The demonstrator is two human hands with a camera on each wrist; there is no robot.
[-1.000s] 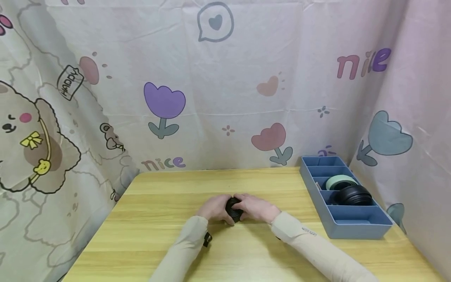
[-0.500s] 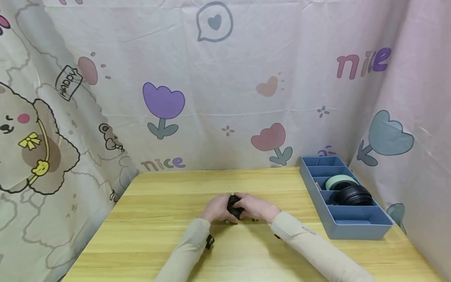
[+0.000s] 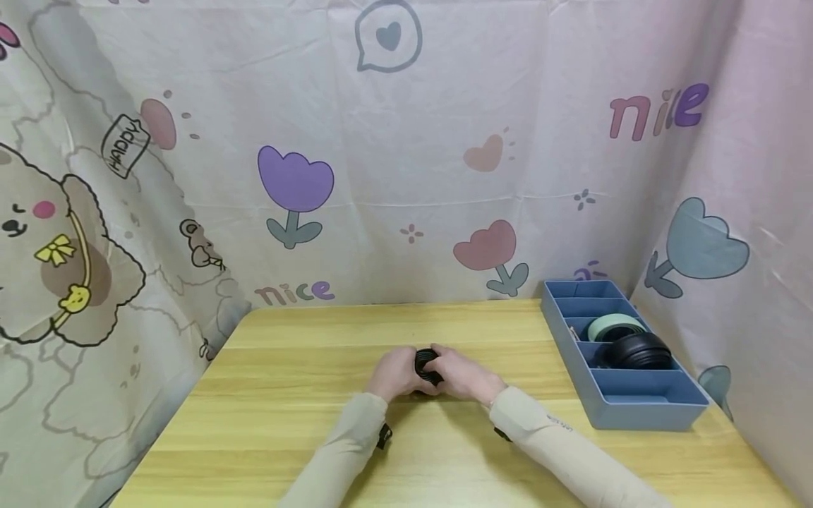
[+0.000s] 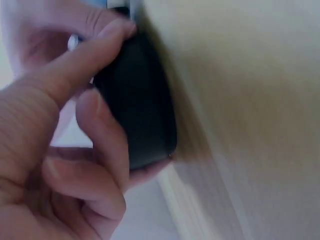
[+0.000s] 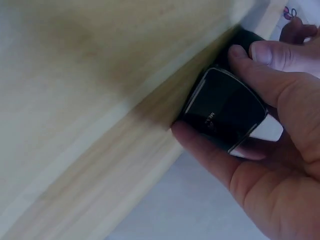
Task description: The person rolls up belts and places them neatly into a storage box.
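A black coiled belt [image 3: 424, 363] stands on edge at the middle of the table, its ridged layers showing in the head view. From the left, my left hand [image 3: 395, 372] grips the coil, with the thumb on the near side. My right hand [image 3: 468, 375] pinches it from the right, its fingers meeting the left ones. In the left wrist view the smooth black outer strap [image 4: 137, 105] lies between the fingertips. The right wrist view shows a glossy black buckle [image 5: 225, 107] with silver edges and small lettering between thumb and fingers.
To the right stands a blue-grey divided tray [image 3: 654, 418]. Inside it lie a pale green coiled belt [image 3: 615, 323] and a black coiled belt [image 3: 638, 353] in middle compartments. A printed curtain [image 3: 406, 155] hangs behind the wooden table [image 3: 305, 331].
The coil has shifted slightly right and away from the body, and turned a little between the fingers. My left hand has moved right with it; the right forearm stays nearly in place.
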